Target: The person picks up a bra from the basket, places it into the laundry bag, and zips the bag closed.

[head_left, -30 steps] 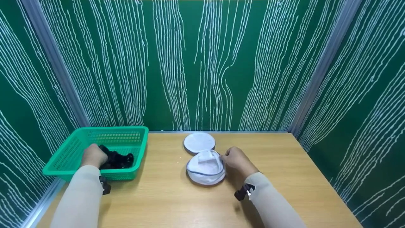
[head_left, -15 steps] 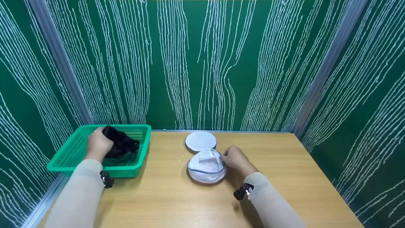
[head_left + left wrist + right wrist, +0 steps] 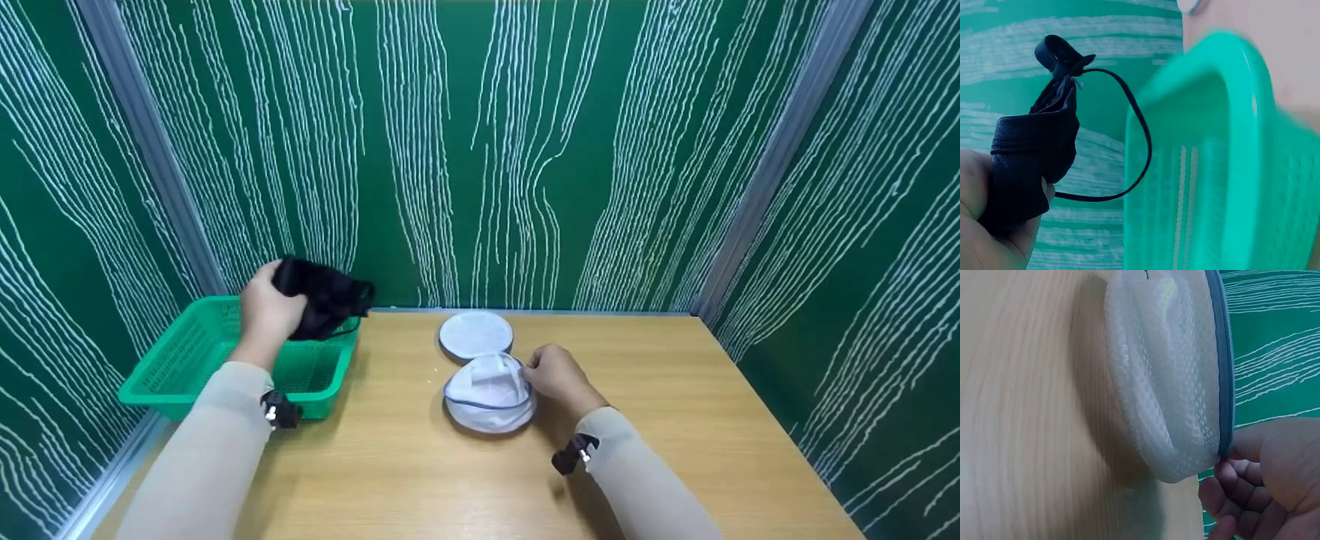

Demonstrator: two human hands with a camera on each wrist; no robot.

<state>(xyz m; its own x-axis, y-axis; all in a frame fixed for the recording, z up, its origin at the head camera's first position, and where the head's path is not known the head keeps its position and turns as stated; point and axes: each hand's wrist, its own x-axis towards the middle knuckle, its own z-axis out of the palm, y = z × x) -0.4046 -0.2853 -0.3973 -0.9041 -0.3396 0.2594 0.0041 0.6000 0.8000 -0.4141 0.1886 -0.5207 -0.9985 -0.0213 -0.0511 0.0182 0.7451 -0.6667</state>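
My left hand (image 3: 270, 304) grips a bundled black cloth item with a thin cord loop (image 3: 322, 296) and holds it up over the far right part of the green basket (image 3: 349, 360). In the left wrist view the black cloth item (image 3: 1033, 146) shows a wide folded band, and its thin cord loops out to the right. My right hand (image 3: 559, 379) pinches the rim of a white mesh laundry bag (image 3: 491, 420) between thumb and fingers. The mesh bag (image 3: 1168, 382) stands unzipped on the table, its grey-blue zipper edge visible. Its round lid (image 3: 475, 335) lies folded back behind it.
The plastic basket has slotted walls and stands at the table's left back corner. Green panels with white wavy lines (image 3: 495, 150) rise behind the wooden table (image 3: 420, 480) and at both sides, joined by grey metal posts (image 3: 765, 157).
My left hand has lifted the black cloth item up out of the basket and moved away and to the right. My right hand keeps its pinch on the mesh bag's rim.
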